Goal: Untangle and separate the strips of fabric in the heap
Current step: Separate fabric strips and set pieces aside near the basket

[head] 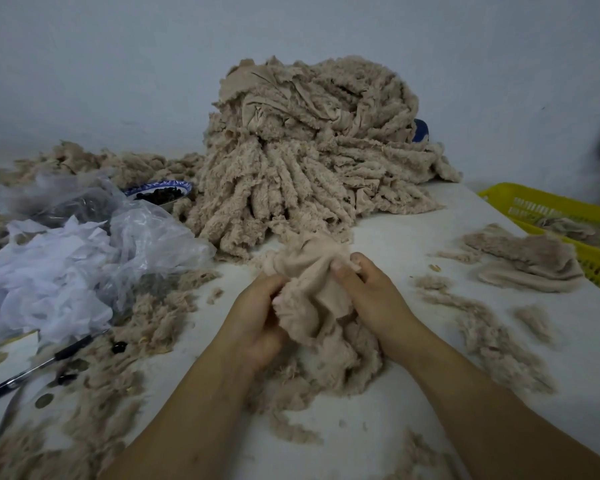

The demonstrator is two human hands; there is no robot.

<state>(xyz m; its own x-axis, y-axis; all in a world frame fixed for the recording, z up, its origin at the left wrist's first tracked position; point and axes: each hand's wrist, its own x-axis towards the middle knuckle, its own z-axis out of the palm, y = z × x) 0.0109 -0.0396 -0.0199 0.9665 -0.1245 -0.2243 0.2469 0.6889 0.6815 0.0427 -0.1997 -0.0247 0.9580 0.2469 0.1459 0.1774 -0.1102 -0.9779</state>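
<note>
Both hands hold one bunched beige fabric strip between them: the left hand grips its lower fuzzy edge, and the right hand pinches its upper fold. Just beyond the hands the big heap of tangled strips sits on the desk. Right of the hands lies a separated piece, touching a yellow basket.

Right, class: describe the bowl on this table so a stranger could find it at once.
Start at the tall heap of beige fabric strips against the wall. At its left foot, behind the crumpled clear plastic bag, sits the bowl. It alone has a blue-and-white patterned rim and dark contents.
</note>
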